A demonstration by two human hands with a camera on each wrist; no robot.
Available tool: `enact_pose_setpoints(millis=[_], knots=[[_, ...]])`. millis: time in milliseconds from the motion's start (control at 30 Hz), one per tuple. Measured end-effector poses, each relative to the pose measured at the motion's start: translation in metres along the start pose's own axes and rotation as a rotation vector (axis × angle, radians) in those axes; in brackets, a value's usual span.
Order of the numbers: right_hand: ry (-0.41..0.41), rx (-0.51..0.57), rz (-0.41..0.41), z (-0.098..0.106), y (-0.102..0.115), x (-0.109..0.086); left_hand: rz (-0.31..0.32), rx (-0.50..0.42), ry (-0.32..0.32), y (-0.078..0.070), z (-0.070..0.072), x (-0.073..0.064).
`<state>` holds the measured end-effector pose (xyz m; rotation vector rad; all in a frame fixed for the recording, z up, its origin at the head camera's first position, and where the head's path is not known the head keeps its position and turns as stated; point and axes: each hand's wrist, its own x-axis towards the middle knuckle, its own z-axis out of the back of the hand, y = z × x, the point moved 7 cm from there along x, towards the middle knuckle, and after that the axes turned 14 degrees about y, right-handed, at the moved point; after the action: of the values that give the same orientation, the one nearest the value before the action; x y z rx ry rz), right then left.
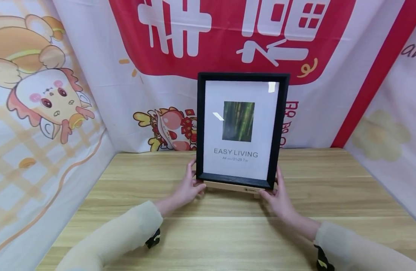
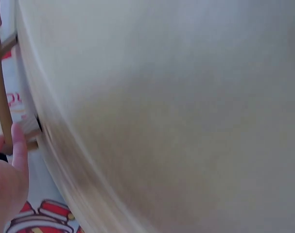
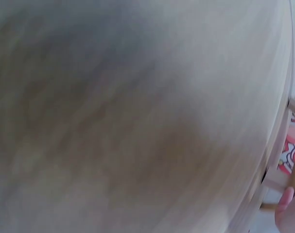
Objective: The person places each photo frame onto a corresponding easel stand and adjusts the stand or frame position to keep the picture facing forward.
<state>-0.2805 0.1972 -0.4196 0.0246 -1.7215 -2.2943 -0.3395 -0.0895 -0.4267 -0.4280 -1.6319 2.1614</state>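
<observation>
A black picture frame (image 1: 241, 182) stands upright, leaning slightly back, with a white "EASY LIVING" insert and a small green picture behind its glossy front. Its lower edge rests on the ledge of a light wooden display stand (image 1: 228, 186). My left hand (image 1: 189, 186) grips the stand at its left end, thumb on the ledge and fingers up beside the frame's corner. At the other end my right hand (image 1: 278, 197) holds the stand likewise. Pieces of the wooden stand (image 2: 0, 92) show at the edge of the left wrist view; most of it is hidden behind the frame.
The wood-grain table (image 1: 214, 237) extends on all sides of the stand. Close behind hangs a white cloth backdrop (image 1: 96, 75) with a large red panel. Printed cloth walls (image 1: 390, 124) border the table on the left and right.
</observation>
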Motion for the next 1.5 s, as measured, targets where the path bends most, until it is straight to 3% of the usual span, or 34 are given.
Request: enact_pose_setpoints(millis=[300, 567, 800, 1233, 1500], knots=[[0.093, 0.023, 0.009, 0.009, -0.006, 0.011, 0.022, -0.017, -0.085, -0.002, -0.014, -0.020], [0.141, 0.032, 0.043, 0.015, -0.006, 0.014, 0.015, 0.008, -0.130, -0.005, -0.023, -0.030], [0.136, 0.031, 0.042, 0.015, -0.006, 0.015, -0.006, 0.028, -0.127, -0.007, -0.025, -0.030], [0.134, 0.016, 0.053, 0.013, -0.006, 0.013, 0.019, 0.026, -0.127, -0.006, -0.023, -0.033], [0.124, 0.021, 0.064, 0.015, -0.004, 0.016, -0.008, 0.034, -0.126, -0.009, -0.022, -0.029]])
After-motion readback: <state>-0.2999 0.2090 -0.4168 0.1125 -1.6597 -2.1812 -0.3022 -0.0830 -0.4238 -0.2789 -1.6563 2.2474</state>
